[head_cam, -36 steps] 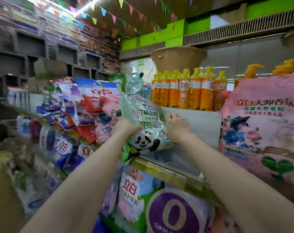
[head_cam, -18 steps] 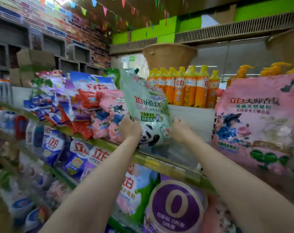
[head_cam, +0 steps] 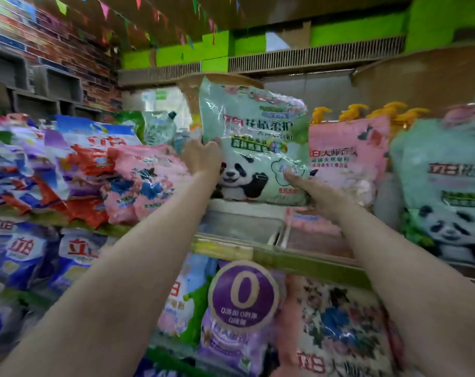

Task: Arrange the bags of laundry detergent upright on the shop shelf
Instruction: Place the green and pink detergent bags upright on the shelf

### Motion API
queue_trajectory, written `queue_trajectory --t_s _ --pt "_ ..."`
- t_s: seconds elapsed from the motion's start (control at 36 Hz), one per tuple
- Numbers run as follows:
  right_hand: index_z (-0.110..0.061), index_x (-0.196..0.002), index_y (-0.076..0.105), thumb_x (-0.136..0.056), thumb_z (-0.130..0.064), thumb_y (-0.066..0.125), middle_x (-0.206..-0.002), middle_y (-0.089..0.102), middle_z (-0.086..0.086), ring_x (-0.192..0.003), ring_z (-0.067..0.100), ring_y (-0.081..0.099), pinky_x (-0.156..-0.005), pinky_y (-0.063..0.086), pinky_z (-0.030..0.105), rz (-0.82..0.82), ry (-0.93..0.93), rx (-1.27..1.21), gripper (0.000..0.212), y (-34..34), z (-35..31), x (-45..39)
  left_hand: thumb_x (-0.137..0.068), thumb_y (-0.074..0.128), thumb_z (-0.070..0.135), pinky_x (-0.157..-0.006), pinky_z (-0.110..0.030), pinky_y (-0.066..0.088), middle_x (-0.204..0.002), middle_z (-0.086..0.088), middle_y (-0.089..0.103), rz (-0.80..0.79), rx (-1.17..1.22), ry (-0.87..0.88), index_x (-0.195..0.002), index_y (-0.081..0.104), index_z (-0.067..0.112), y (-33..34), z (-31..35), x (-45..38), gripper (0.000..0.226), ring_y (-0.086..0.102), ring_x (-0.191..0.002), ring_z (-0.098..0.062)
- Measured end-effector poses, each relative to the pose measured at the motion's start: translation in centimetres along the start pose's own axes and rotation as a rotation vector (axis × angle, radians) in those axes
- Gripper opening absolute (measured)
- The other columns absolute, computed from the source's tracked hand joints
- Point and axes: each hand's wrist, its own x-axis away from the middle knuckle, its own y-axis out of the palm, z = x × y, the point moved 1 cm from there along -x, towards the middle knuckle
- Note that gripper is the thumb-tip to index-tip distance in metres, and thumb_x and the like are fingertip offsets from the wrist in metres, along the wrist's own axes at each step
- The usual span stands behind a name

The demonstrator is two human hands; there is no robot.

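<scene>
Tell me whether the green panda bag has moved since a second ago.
Yes. The green panda bag went from tilted to upright, and rightward along the shelf edge, now beside the pink bag.

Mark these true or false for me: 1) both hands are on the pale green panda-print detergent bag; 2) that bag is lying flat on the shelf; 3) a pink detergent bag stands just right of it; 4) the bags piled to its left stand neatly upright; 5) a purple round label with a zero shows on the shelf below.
1) True: the left hand holds the pale green panda-print detergent bag at its left edge, and the right hand at its lower right corner.
2) False: it stands upright, its base on the shelf.
3) True: the pink detergent bag stands beside it.
4) False: the red, blue and pink bags lie slumped in a heap.
5) True: the purple round label is there.
</scene>
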Motion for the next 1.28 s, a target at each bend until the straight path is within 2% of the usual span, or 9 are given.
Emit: queue_trajectory --t_s 0.14,0.25,0.31,0.42,0.53,0.78,0.89,1.06,1.28 --pt "-0.013 -0.091 0.059 -0.057 -0.061 0.075 -0.086 0.074 0.005 -0.086 0.025 0.065 -0.081 0.048 0.034 0.077 0.03 0.022 0.061 -6.0 0.5 4.6 -0.084 0.058 0.014 -0.072 -0.033 0.047 -0.105 -0.017 0.069 -0.11 0.056 -0.025 -0.1 0.069 0.004 4.3 1.4 3.9 0.022 0.062 -0.101 -0.033" --pt "-0.007 -0.115 0.051 -0.045 -0.068 0.079 -0.078 0.064 -0.005 -0.066 0.007 0.06 -0.064 0.05 0.026 0.214 0.036 0.064 0.097 -11.4 1.3 8.7 -0.078 0.06 0.021 -0.077 -0.041 0.051 -0.102 -0.02 0.068 -0.197 0.103 -0.055 -0.092 0.069 0.005 9.1 2.3 7.4 0.023 0.062 -0.096 -0.036" --pt "-0.005 -0.14 0.036 -0.054 -0.072 0.075 -0.087 0.053 -0.008 -0.076 0.008 0.051 -0.079 0.045 0.031 0.252 0.041 0.13 0.116 -13.6 1.3 11.4 -0.085 0.056 0.014 -0.07 -0.036 0.044 -0.099 -0.015 0.067 -0.252 0.104 -0.048 -0.097 0.068 0.004 11.3 3.1 9.8 0.019 0.059 -0.09 -0.03" --pt "-0.009 -0.144 0.032 -0.07 -0.06 0.069 -0.138 0.047 0.003 -0.128 0.023 0.044 -0.108 0.03 0.038 0.333 0.069 0.144 0.098 -18.6 1.8 16.0 -0.088 0.053 0.015 -0.073 -0.033 0.042 -0.102 -0.015 0.064 -0.316 0.129 -0.095 -0.105 0.065 0.006 15.7 4.6 14.8 0.023 0.058 -0.096 -0.031" --pt "-0.014 -0.136 0.046 -0.046 -0.073 0.078 -0.137 0.054 0.002 -0.123 0.02 0.052 -0.11 0.036 0.042 0.386 0.081 0.208 0.113 -26.4 5.3 17.8 -0.089 0.057 0.018 -0.083 -0.038 0.051 -0.102 -0.015 0.066 -0.431 0.226 -0.162 -0.11 0.064 0.008 19.8 6.2 19.3 0.025 0.062 -0.098 -0.031" --pt "-0.011 -0.12 0.054 -0.063 -0.06 0.076 -0.116 0.062 0.0 -0.108 0.018 0.055 -0.102 0.039 0.033 0.475 0.164 0.241 0.078 -30.1 6.4 23.7 -0.09 0.055 0.017 -0.085 -0.045 0.054 -0.102 -0.014 0.068 -0.537 0.241 -0.246 -0.106 0.064 0.011 27.2 5.5 26.5 0.019 0.063 -0.095 -0.031" --pt "-0.01 -0.123 0.056 -0.042 -0.059 0.083 -0.117 0.066 0.003 -0.111 0.022 0.061 -0.107 0.041 0.044 0.392 0.178 0.216 0.099 -32.2 9.0 23.0 -0.096 0.05 0.024 -0.088 -0.036 0.047 -0.104 -0.011 0.061 -0.522 0.138 -0.299 -0.115 0.057 0.002 28.9 4.1 28.0 0.029 0.058 -0.102 -0.027" --pt "-0.022 -0.098 0.061 -0.073 -0.012 0.079 -0.108 0.07 0.005 -0.101 0.022 0.066 -0.1 0.046 0.044 0.324 0.183 0.182 0.032 -33.7 9.2 21.5 -0.098 0.047 0.029 -0.095 -0.042 0.046 -0.122 -0.023 0.057 -0.536 -0.046 -0.307 -0.119 0.046 -0.005 30.6 4.1 27.7 0.04 0.055 -0.113 -0.035" --pt "-0.016 -0.121 0.05 -0.064 -0.027 0.085 -0.124 0.06 0.004 -0.114 0.025 0.057 -0.104 0.042 0.046 0.465 0.256 0.327 0.067 -33.9 9.2 20.6 -0.1 0.04 0.032 -0.089 -0.038 0.041 -0.129 -0.025 0.051 -0.623 -0.267 -0.125 -0.126 0.033 -0.005 29.1 3.9 29.2 0.046 0.051 -0.116 -0.038"
